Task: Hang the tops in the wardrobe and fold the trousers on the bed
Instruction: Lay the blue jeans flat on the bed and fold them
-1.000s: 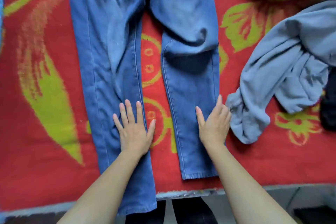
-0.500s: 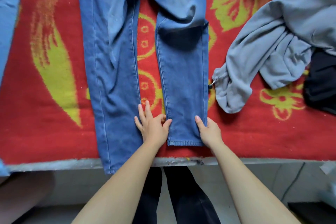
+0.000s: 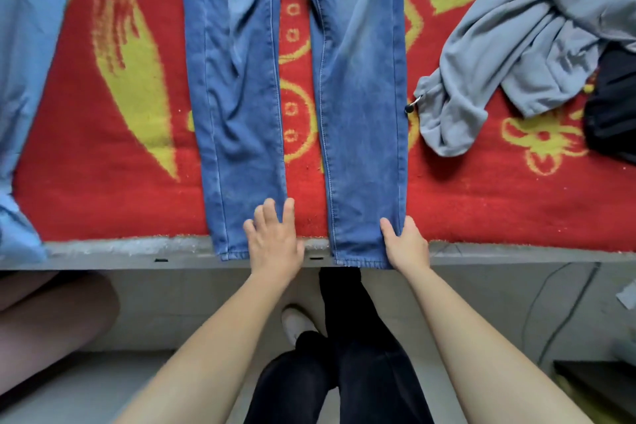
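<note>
Blue jeans (image 3: 361, 79) lie flat on the red and yellow bed cover (image 3: 103, 182), legs pointing toward me, both hems at the bed's near edge. My left hand (image 3: 273, 234) rests on the inner edge of the left leg just above its hem, with the fingers lying on the denim. My right hand (image 3: 406, 244) pinches the outer edge of the right leg near its hem, thumb on top. A crumpled grey hooded top (image 3: 516, 45) lies on the cover to the right of the jeans.
A light blue garment (image 3: 27, 62) hangs over the bed's left side. A black garment (image 3: 612, 107) lies at the far right. The grey bed frame edge (image 3: 120, 253) runs across. Another person's legs (image 3: 51, 320) are at lower left, my own legs below, and a cable (image 3: 550, 320) on the floor.
Both hands slid down the legs to the hems. The right leg's crease is gone and its hem now reaches the bed edge. My left hand moved from between the legs onto the left leg.
</note>
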### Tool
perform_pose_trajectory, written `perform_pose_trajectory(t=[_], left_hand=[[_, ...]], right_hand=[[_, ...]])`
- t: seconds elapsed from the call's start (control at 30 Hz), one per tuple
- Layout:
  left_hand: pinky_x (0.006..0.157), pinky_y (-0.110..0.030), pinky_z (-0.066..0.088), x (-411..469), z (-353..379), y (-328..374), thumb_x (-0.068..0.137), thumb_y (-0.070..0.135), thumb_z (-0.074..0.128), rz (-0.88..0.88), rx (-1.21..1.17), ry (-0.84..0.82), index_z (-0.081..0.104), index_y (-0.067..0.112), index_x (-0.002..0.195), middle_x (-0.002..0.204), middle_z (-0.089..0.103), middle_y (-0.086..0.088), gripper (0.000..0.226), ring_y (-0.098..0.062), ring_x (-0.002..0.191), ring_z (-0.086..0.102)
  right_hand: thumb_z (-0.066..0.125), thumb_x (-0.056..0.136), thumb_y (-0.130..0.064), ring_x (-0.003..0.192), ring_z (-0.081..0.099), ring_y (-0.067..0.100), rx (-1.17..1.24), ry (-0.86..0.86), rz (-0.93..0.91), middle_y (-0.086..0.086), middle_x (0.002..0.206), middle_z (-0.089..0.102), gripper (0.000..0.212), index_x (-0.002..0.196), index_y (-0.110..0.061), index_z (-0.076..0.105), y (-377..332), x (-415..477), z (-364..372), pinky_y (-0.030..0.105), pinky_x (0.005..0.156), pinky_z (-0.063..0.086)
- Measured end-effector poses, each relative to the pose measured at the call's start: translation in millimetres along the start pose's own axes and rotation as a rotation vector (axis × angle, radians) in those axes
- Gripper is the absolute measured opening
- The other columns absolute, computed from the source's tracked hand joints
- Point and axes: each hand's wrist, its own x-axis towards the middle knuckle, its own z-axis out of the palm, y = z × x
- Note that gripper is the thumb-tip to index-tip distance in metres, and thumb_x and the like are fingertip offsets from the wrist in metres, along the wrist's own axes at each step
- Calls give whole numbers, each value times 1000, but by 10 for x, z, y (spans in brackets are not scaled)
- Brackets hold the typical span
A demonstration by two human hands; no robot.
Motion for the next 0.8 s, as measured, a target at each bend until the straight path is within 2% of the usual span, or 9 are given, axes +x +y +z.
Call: perform_pose_trajectory(t=[0.07,0.17,0.27,0.37,0.43,0.53,0.63,0.73,0.8], left_hand=[[82,-43,44,-47,24,-183,84,22,63,-42,-5,-40,40,15,141,118,51,-11,63,-32,107,51],[62,-47,50,-218,-6,-286,72,-7,66,27,-130,103,62,0,111,87,58,-18,40,-39,78,59],[58,-44,47,-442,25,-217,62,-9,71,49,-139,173,65,2,95,80,57,-17,36,-37,71,57],[53,-39,45,-727,178,-96,57,-8,75,116,-102,144,64,6,85,74,55,-13,33,-34,66,56],[48,-36,44,-907,324,-37,56,-9,76,148,-88,106,64,7,82,71,54,-11,32,-32,62,55],[61,-42,46,-974,472,-23,75,-6,65,43,-157,-37,63,8,106,88,57,-10,34,-32,80,58],[83,-41,46,-855,459,-96,92,18,54,61,-212,-255,47,20,134,117,58,-4,43,-27,110,53],[97,-42,42,-749,265,-123,93,34,56,95,-178,-447,38,21,142,134,49,-3,54,-28,129,43],[99,-43,42,-713,137,-85,94,34,55,63,-198,-397,36,19,144,139,46,-5,56,-28,131,40]], right_hand=[[50,101,-45,113,55,40,-2,0,16,16,115,63,37,112,-10,50,3,-52,59,38,80,35],[53,100,-39,110,55,38,36,24,19,14,110,63,29,109,-11,52,34,-134,83,35,79,34],[57,99,-33,102,57,31,121,36,-26,2,97,60,15,103,-18,54,96,-249,78,33,78,36],[60,97,-27,108,61,32,130,-44,-7,7,109,68,18,111,-17,63,258,-355,98,39,92,47],[61,97,-30,110,61,35,76,-90,41,9,114,70,20,112,-18,65,386,-412,115,41,97,48],[60,95,-34,110,62,35,-31,-133,69,8,116,70,24,113,-21,65,468,-448,112,42,95,49],[59,92,-39,112,61,32,-149,-202,56,5,119,70,28,116,-23,64,435,-450,29,38,95,48],[59,93,-47,122,56,33,-237,-198,76,9,130,63,49,131,-18,54,329,-432,-152,37,97,43],[58,94,-46,129,51,34,-239,-124,56,13,139,57,58,140,-12,46,202,-357,-319,38,102,40]])
